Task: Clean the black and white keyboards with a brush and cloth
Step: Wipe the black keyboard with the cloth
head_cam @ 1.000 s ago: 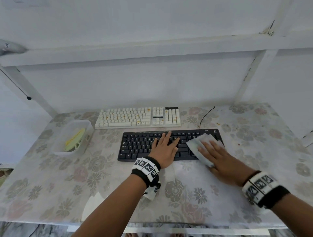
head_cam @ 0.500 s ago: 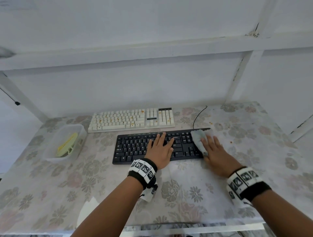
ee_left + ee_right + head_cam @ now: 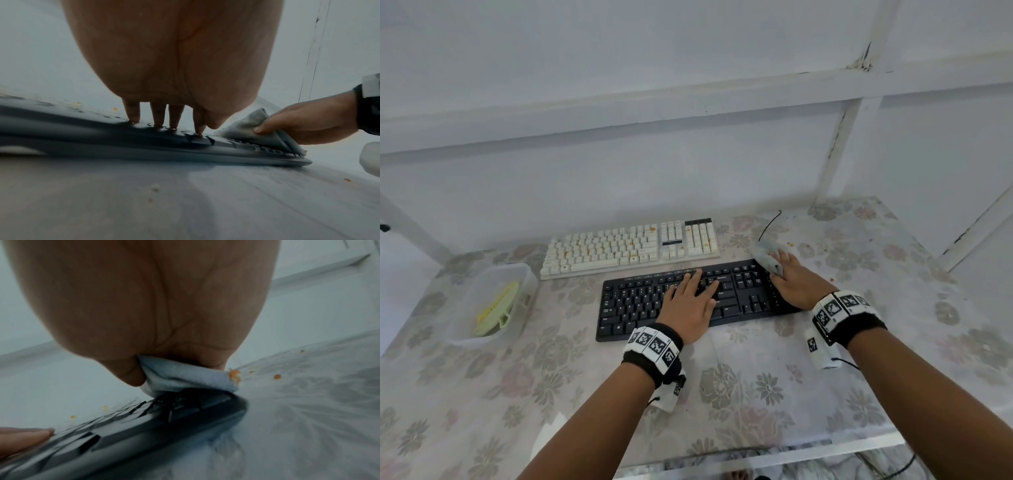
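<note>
The black keyboard [image 3: 647, 301] lies in the middle of the table, with the white keyboard [image 3: 626, 248] just behind it, flecked with orange crumbs. My left hand [image 3: 690, 301] rests flat on the black keys, fingers [image 3: 158, 113] straight and pressing down. My right hand [image 3: 796, 277] grips a folded grey cloth [image 3: 767, 257] at the black keyboard's far right corner; thumb and fingers pinch the cloth [image 3: 248, 128] against the key edge [image 3: 185, 378]. A yellow-green brush [image 3: 496, 308] lies in a clear tub at the left.
The clear plastic tub [image 3: 524, 274] stands at the table's left. A black cable [image 3: 768, 226] runs back from the black keyboard. Orange crumbs [image 3: 277, 376] dot the flowered tablecloth to the right of the keyboard. White frame posts rise behind and at the right.
My right hand has slid the cloth from the near right part of the black keyboard up to its far right corner, bunching it smaller. The left hand stays pressed on the keys.
</note>
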